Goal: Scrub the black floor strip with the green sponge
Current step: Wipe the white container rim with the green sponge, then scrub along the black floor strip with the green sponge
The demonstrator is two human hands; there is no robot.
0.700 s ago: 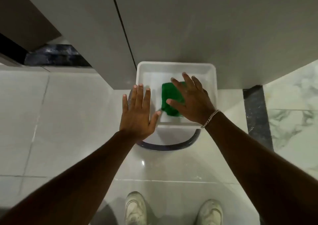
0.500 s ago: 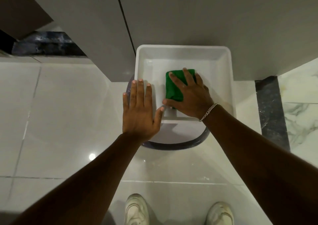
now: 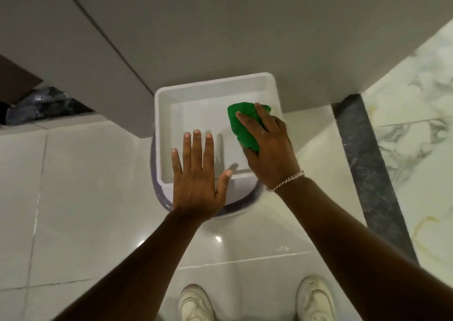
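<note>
The green sponge (image 3: pixel 241 122) lies in the right part of a white square tub (image 3: pixel 196 92), and my right hand (image 3: pixel 268 146) is closed around it, fingers over its top. My left hand (image 3: pixel 198 173) hovers flat with fingers spread over the tub's near left edge, holding nothing. The black floor strip (image 3: pixel 367 171) runs along the floor to the right of the tub, from the wall toward me, between plain tiles and marbled ones.
The tub rests on a round dark-rimmed stool or bucket (image 3: pixel 235 208) against a grey wall (image 3: pixel 220 26). Another dark patch of floor (image 3: pixel 44 105) shows at far left. My two white shoes (image 3: pixel 315 298) stand on the glossy pale tiles (image 3: pixel 85 185) below.
My right hand has curled around the sponge and shifted it to the tub's right side. The view swung left, so the tub and strip sit further right. My left hand stays spread.
</note>
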